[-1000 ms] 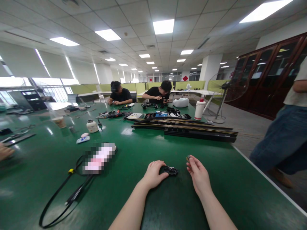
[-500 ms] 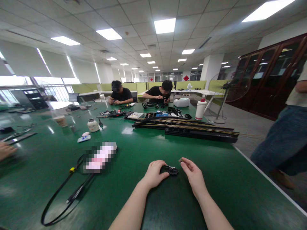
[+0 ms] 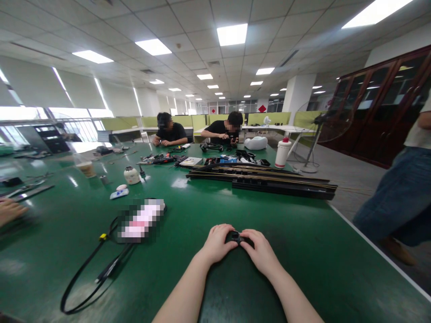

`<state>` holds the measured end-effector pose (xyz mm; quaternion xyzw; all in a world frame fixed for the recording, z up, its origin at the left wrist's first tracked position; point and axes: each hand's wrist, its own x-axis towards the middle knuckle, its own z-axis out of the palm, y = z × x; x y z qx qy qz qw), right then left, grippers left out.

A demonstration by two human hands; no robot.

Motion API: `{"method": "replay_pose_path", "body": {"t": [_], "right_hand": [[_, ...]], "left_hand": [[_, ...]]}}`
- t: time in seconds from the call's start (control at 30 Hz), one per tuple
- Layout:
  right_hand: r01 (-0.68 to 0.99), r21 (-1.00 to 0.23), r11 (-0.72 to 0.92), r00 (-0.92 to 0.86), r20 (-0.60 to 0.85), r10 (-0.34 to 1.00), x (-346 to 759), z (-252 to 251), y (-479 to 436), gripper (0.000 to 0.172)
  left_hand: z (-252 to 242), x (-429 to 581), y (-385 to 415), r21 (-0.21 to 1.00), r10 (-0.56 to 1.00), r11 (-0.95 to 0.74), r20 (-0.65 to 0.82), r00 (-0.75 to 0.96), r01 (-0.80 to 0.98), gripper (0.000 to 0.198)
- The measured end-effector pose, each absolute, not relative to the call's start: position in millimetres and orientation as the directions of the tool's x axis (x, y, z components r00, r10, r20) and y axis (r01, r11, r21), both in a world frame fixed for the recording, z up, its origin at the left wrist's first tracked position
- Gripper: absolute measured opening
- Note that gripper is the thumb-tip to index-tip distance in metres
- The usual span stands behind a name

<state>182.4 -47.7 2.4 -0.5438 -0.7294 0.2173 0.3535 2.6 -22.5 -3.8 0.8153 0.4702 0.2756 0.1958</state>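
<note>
A small black part [image 3: 235, 236], its exact kind too small to make out, lies on the green table [image 3: 188, 269] in front of me. My left hand [image 3: 217, 242] grips its left side, thumb at the near edge and fingers at the far edge. From the other side my right hand [image 3: 260, 251] closes on the right end of the same part, thumb and forefinger around it. Much of the part is covered by my fingers, and anything else pinched in the right hand is hidden.
A phone [image 3: 143, 222] and a black strap [image 3: 67, 278] lie to the left. Long black rails [image 3: 283, 188] stretch across behind my hands, near a white bottle [image 3: 282, 153]. Co-workers [image 3: 170, 130] sit at the far side. Another person's hand [image 3: 11, 211] is at the left edge.
My right hand has moved left and down onto the black part, bringing the small piece from its fingertips there. My left hand has stayed in place.
</note>
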Motion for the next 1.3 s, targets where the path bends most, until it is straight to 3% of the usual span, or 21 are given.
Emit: {"method": "replay_pose_path", "body": {"t": [0.5, 0.7, 0.8, 0.93, 1.1, 1.3], "right_hand": [[0.725, -0.598, 0.343, -0.234, 0.255, 0.938, 183.1, 10.9, -51.6, 0.020], [0.767, -0.591, 0.249, -0.131, 0.236, 0.963, 184.7, 4.9, -49.1, 0.017], [0.725, -0.643, 0.247, -0.133, 0.221, 0.966, 188.7, 1.2, -48.0, 0.024], [0.513, -0.825, 0.240, -0.104, 0.218, 0.970, 196.5, -6.7, -44.0, 0.041], [0.274, -0.951, 0.143, 0.032, 0.158, 0.987, 204.8, -17.0, -33.5, 0.034], [0.270, -0.959, 0.087, 0.106, 0.120, 0.987, 205.5, -17.4, -33.4, 0.030]], "left_hand": [[-4.4, 4.5, -22.8, 0.567, 0.875, -0.482, 0.271, 0.401, 0.668, 0.032], [-2.2, 5.7, -23.8, 0.564, 0.884, -0.464, 0.249, 0.396, 0.683, 0.036], [-3.4, 5.7, -23.5, 0.557, 0.884, -0.466, 0.251, 0.395, 0.687, 0.035], [-5.0, 5.5, -22.9, 0.553, 0.880, -0.472, 0.252, 0.402, 0.686, 0.033], [-4.3, 5.7, -22.7, 0.560, 0.894, -0.443, 0.220, 0.390, 0.700, 0.038], [-2.6, 5.5, -25.8, 0.576, 0.905, -0.418, 0.197, 0.378, 0.702, 0.044]]}}
